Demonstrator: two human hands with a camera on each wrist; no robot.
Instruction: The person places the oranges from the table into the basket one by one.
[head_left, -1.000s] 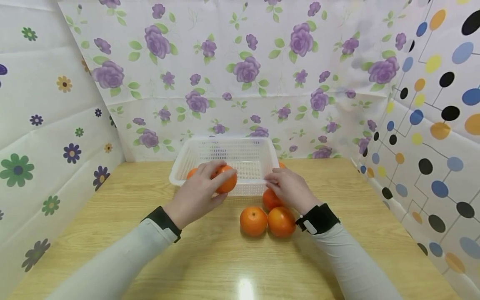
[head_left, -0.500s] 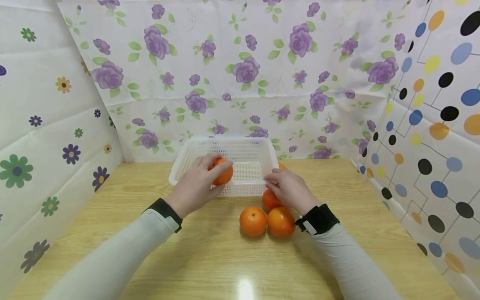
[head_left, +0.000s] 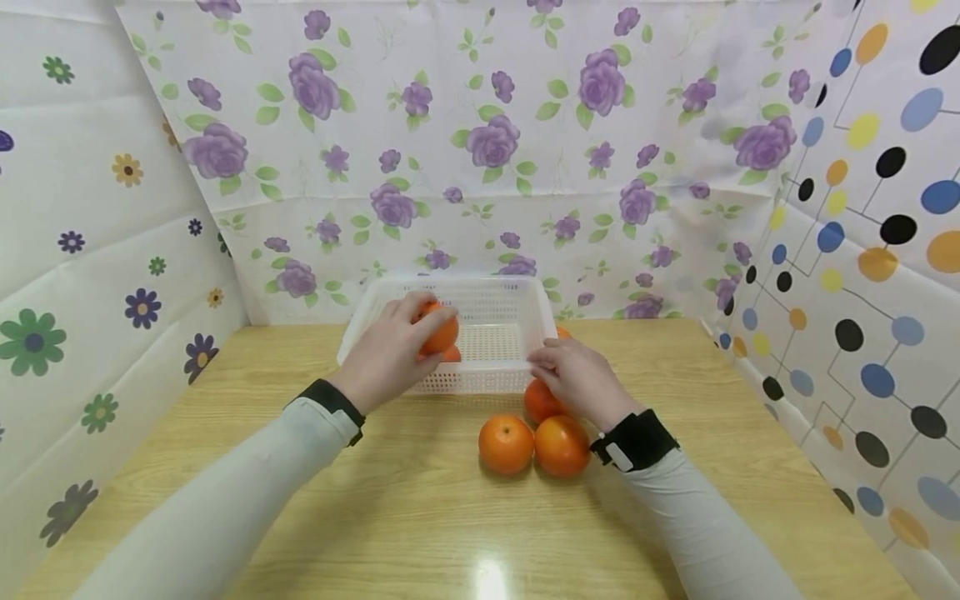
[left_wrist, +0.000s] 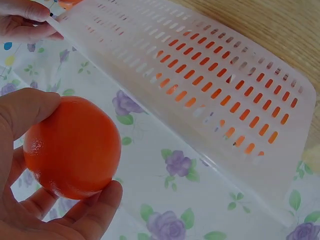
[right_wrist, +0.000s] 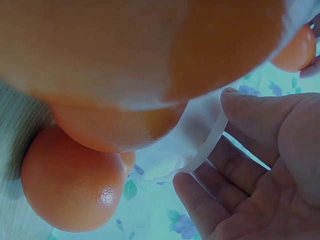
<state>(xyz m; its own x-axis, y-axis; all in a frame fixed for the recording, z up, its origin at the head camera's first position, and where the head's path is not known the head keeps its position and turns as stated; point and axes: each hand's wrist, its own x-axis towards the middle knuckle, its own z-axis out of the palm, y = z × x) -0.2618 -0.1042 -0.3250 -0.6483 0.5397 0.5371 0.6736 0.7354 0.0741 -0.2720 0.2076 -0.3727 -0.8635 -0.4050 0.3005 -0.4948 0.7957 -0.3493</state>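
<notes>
The left hand (head_left: 386, 354) is curled round an orange (head_left: 439, 331), thumb on one side and fingertips on the other, so its grasp is only as wide as the fruit. It holds that orange over the left part of a white plastic basket (head_left: 491, 380), above another orange (head_left: 452, 355) that shows just beneath it inside. In the left wrist view, orange colour comes through the slotted wall (left_wrist: 210, 75) of the basket (how many fruits lie behind it, I cannot tell).

The right hand (head_left: 581, 375) pinches the basket's rim at the near right corner, the thumb on one face and the fingers on the other.

Two oranges sit side by side on the table in front of the basket: the left one (head_left: 506, 445) with its stem end up, the right one (head_left: 562, 446) very close to it or touching. A third loose orange (head_left: 543, 402) lies close behind them at the basket's near corner, partly covered by the right hand. A sliver of a farther orange (head_left: 562, 332) peeks out beside the basket's right wall.

The table (head_left: 420, 517) has a pale wood grain. A cloth with purple roses (head_left: 495, 142) hangs behind the basket.
</notes>
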